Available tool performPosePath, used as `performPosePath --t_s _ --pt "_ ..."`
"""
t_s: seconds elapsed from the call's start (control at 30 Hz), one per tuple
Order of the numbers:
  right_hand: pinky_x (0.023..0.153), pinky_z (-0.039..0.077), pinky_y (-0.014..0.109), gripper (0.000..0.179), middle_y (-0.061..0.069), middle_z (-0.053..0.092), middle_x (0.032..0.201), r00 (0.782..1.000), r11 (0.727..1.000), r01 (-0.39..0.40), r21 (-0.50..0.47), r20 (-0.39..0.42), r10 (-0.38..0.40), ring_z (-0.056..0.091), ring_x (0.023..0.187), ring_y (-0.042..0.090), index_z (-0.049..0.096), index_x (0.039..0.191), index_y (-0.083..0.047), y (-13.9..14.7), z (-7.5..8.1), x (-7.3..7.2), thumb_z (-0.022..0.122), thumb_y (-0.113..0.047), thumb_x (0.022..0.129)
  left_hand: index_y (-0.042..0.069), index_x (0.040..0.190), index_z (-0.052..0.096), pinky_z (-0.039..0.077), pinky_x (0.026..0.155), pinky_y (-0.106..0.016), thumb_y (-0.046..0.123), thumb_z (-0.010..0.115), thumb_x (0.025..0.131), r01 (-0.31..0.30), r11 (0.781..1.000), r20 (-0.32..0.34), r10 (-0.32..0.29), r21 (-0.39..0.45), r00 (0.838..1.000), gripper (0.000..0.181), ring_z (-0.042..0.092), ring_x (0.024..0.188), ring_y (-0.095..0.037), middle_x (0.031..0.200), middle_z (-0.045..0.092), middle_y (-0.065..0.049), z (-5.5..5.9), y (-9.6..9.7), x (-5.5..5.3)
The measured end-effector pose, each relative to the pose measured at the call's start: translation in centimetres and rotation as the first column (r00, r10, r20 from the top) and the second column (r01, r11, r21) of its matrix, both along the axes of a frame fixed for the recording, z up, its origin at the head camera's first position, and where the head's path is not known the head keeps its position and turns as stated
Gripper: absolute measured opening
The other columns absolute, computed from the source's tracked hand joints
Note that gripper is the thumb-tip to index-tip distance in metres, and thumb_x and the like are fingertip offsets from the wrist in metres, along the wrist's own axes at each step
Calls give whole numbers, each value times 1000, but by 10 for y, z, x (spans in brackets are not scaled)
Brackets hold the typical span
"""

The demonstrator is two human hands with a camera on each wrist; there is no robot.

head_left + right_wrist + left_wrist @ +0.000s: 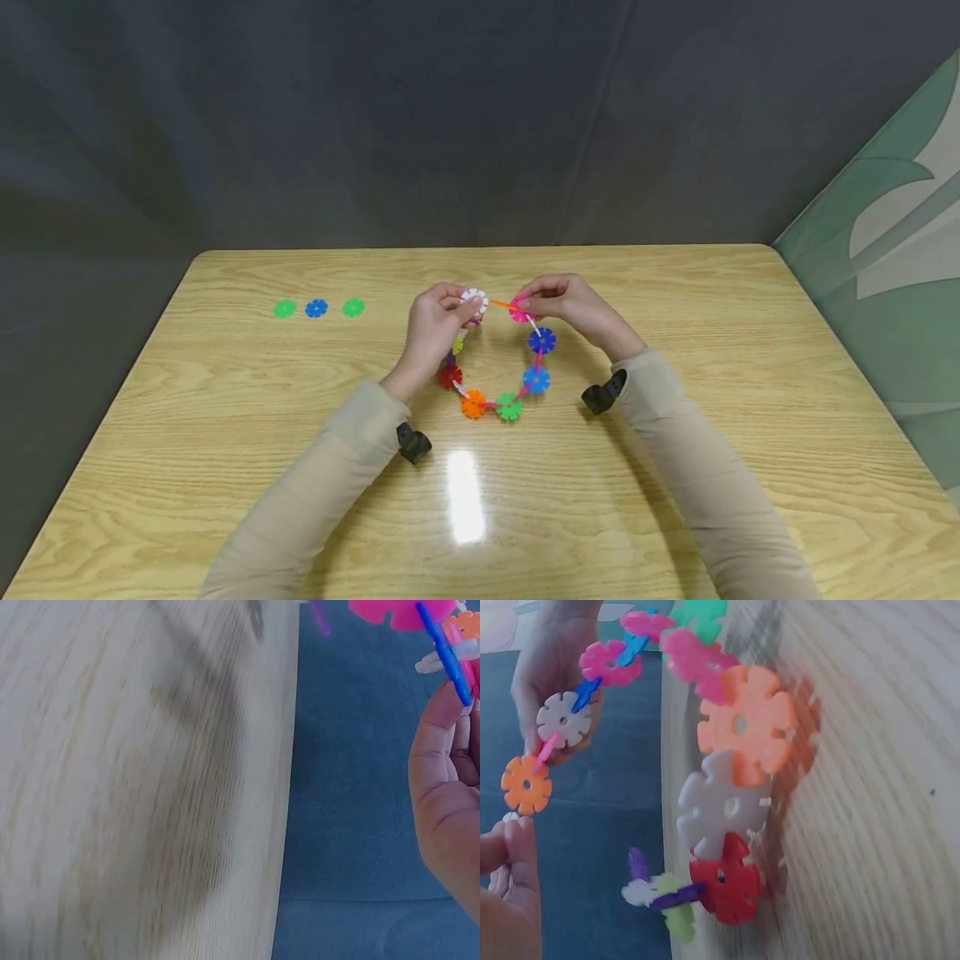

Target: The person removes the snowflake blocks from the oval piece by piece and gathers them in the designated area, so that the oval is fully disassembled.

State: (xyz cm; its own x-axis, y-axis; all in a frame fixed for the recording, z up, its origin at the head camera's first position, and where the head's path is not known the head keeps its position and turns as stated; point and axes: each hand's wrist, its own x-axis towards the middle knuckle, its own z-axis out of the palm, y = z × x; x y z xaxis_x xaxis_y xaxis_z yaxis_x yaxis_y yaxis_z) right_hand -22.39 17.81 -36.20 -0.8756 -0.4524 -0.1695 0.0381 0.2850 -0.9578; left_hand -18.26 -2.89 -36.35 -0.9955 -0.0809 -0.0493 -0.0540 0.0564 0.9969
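A loop of slotted plastic flower discs hangs between the two hands over the table. At its upper left, my left hand point(433, 329) pinches a white disc point(474, 297) between thumb and fingers. Opposite it, my right hand point(576, 307) pinches the loop by a pink disc point(518, 313). Between the hands sits an orange disc point(526, 784), its lower edge meeting the white one at the left fingertips. Blue point(542, 340), green point(509, 407), orange point(473, 404) and red point(450, 377) discs hang lower, joined by edge-on discs. Fingers partly hide the pinched pieces.
Three loose discs lie in a row on the table's left: a green disc point(285, 309), a blue disc point(317, 308) and another green disc point(353, 307). A dark curtain point(480, 125) stands behind the wooden table point(712, 333), with a leaf-patterned panel point(900, 250) at right.
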Motion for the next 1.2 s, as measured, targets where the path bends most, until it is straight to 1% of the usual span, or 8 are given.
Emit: performPosePath --t_s 0.13,0.27,0.4,0.57,0.7,0.8,0.97,1.2 --pt "88 52 40 19 -12 68 82 1000 1000 2 -15 3 -2 61 79 8 65 107 -1 4 -2 -2 60 -13 93 -10 110 59 58 65 -17 3 64 90 2 998 42 -5 60 999 25 63 63 -1 107 67 -30 -1 -8 -4" --pt "85 53 35 17 -12 69 82 1000 1000 5 -20 6 -5 61 79 9 65 105 -3 7 -2 -2 60 -14 93 -9 118 58 60 76 -23 3 61 91 4 996 79 -11 88 997 29 64 68 -2 106 67 -24 -5 -20 -8" --pt "84 53 31 17 -14 69 83 1000 1000 11 -13 10 -11 62 81 8 64 106 -3 11 -1 -2 60 -14 94 -8 118 60 59 84 -31 5 61 92 -8 997 81 2 80 997 29 67 76 -6 101 68 -15 -10 -34 -12" --pt "83 53 28 19 -15 68 83 1000 1000 29 12 -1 -29 62 80 5 63 108 -1 17 1 -3 59 -14 94 -4 124 59 58 88 -31 7 56 96 -23 1000 89 24 -7 996 31 63 82 -3 117 65 -21 -17 -52 -18" --pt "83 52 27 18 -15 68 83 999 999 35 13 -13 -35 61 81 6 64 107 -3 21 4 -3 60 -15 93 -3 131 54 54 86 -23 5 45 100 -5 994 111 17 -105 994 33 55 86 0 128 58 -24 -23 -67 -22" --pt "84 52 30 13 -15 68 83 999 999 42 7 -11 -42 61 81 7 66 103 -8 22 4 -2 61 -15 93 -5 133 51 52 81 -15 1 42 100 6 988 141 16 -155 990 35 54 87 -2 129 56 -25 -28 -78 -25" --pt "83 53 29 7 -14 69 83 999 999 48 -5 1 -48 61 80 6 67 98 -15 24 2 -3 61 -15 93 -8 131 51 54 75 -12 -1 48 97 -2 984 162 32 -178 986 35 57 81 0 126 58 -29 -34 -92 -26" --pt "78 52 21 9 -15 69 83 999 999 50 -10 0 -50 61 79 6 66 100 -10 24 3 -3 60 -12 93 -8 118 61 57 70 -15 -1 59 92 -56 956 88 85 -288 993 28 58 71 4 117 64 -29 -40 -103 -29"
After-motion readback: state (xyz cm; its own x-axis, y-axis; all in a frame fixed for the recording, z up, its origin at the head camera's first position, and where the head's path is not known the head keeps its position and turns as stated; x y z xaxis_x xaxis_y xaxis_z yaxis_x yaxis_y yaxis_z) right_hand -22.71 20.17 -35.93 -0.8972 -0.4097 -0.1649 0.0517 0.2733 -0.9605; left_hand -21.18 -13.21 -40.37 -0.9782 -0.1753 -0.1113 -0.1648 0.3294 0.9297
